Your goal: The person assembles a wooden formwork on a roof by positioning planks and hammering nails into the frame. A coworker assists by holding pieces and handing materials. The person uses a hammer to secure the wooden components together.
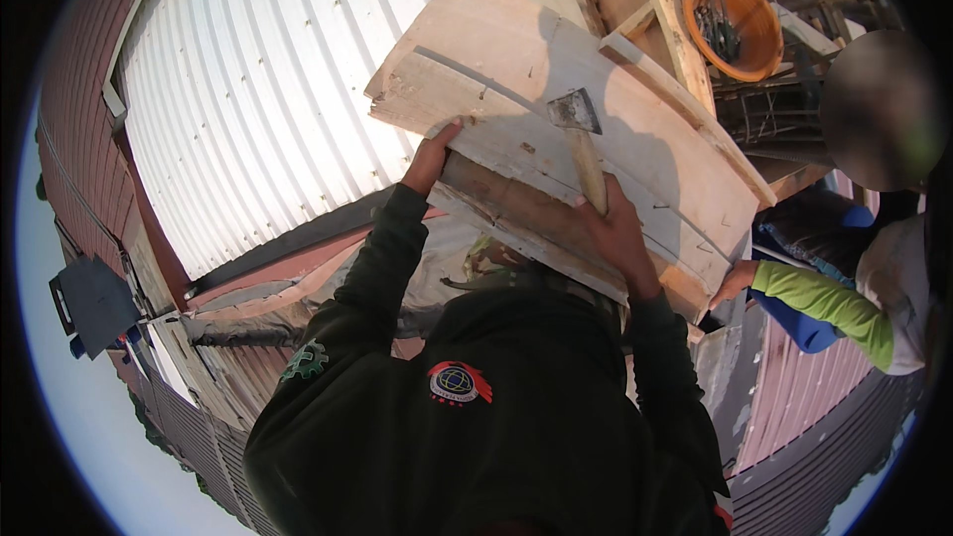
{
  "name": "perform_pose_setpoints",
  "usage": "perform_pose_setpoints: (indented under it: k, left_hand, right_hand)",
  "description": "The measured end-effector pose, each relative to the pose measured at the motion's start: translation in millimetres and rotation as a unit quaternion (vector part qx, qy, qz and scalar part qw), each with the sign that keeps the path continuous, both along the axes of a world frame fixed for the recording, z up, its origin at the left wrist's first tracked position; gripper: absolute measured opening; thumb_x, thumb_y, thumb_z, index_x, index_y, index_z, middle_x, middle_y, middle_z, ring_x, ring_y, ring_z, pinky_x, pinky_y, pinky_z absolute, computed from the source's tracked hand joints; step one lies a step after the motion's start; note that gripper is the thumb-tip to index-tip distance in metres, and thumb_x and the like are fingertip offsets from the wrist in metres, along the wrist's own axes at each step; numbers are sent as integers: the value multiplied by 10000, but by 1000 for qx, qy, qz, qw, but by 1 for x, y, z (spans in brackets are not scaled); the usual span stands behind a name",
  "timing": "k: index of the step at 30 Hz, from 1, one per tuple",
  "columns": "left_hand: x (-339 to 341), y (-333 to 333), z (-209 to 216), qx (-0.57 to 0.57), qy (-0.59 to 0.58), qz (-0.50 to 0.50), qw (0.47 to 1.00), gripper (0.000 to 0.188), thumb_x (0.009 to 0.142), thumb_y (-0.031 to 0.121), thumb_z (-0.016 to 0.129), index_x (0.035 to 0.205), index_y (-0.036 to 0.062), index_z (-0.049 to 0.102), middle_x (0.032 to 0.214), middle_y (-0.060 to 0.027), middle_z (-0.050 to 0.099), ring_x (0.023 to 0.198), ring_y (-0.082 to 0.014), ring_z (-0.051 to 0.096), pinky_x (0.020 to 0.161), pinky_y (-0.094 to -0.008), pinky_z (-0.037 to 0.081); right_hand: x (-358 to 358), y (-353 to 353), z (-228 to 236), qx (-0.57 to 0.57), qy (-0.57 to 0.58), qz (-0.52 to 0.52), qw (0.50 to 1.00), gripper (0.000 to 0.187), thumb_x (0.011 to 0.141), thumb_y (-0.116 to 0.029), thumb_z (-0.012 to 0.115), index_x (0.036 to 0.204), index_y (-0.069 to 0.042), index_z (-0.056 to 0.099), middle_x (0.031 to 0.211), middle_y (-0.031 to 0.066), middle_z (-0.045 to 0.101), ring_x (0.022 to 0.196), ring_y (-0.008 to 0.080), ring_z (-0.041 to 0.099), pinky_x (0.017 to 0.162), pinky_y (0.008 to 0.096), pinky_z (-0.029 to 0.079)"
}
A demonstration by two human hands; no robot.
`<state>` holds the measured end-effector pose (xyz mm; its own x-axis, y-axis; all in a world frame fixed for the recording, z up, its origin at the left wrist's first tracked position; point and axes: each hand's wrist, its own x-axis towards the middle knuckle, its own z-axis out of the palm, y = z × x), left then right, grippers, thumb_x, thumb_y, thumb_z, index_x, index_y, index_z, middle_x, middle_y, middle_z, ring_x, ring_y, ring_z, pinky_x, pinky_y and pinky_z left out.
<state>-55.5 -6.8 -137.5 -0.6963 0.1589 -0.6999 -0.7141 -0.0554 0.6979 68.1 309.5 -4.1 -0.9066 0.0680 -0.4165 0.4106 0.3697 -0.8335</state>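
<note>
A wooden panel [615, 139] of plywood with plank strips lies tilted in front of me, several nails sticking out of its face. My left hand [432, 161] is closed round the near left edge of a plank [427, 94] on it. In my right hand [620, 238] is a hammer [588, 164], gripped by its light wooden handle. Its blocky metal head points away from me over the panel. The right fingers are partly hidden by the hand itself. Another person's hand [733, 284], in a lime green sleeve, touches the panel's near right corner.
White corrugated roofing [268, 89] spreads at the left. An orange bucket [733, 25] with metal pieces inside stands at the far right, among timber beams [670, 15] and steel bars. The other person [844, 308] is close on my right. Pink roofing sheets [799, 387] lie lower right.
</note>
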Motion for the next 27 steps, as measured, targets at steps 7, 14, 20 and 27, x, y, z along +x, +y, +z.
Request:
perform_pose_setpoints:
  k: [7, 14, 20, 27]
  left_hand:
    - [-1, 20, 57, -24, 47, -9, 999, 637, 952, 410, 669, 1379, -40, 528, 1328, -132, 594, 1186, -213, 569, 1037, -329, 422]
    - [-1, 10, 39, 58, -34, 10, 998, 642, 936, 444, 673, 1349, -37, 570, 1321, -121, 602, 1181, -204, 569, 1035, -316, 417]
    - [-2, 13, 51, 35, -5, -4, 999, 631, 929, 436, 668, 1329, -46, 599, 1336, -136, 603, 1191, -214, 569, 1035, -322, 422]
    - [2, 15, 45, -19, 33, -8, 999, 622, 922, 448, 674, 1300, -44, 635, 1337, -155, 616, 1209, -231, 568, 1062, -327, 409]
  right_hand:
    - [-47, -28, -5, 22, 54, 69, 996, 382, 952, -282, 651, 1195, -5, 548, 826, 249, 659, 800, 435, 677, 695, 448, 511]
    - [-73, -52, -18, 67, 65, 103, 990, 364, 948, -289, 657, 1148, 2, 568, 782, 246, 657, 742, 421, 679, 649, 454, 509]
    - [-104, -68, -15, 76, 49, 67, 994, 352, 944, -282, 659, 1135, 1, 574, 757, 223, 670, 697, 365, 695, 631, 432, 513]
    - [-94, -70, -13, 102, 38, 96, 989, 354, 955, -278, 651, 1146, 9, 568, 799, 238, 677, 737, 357, 704, 649, 431, 518]
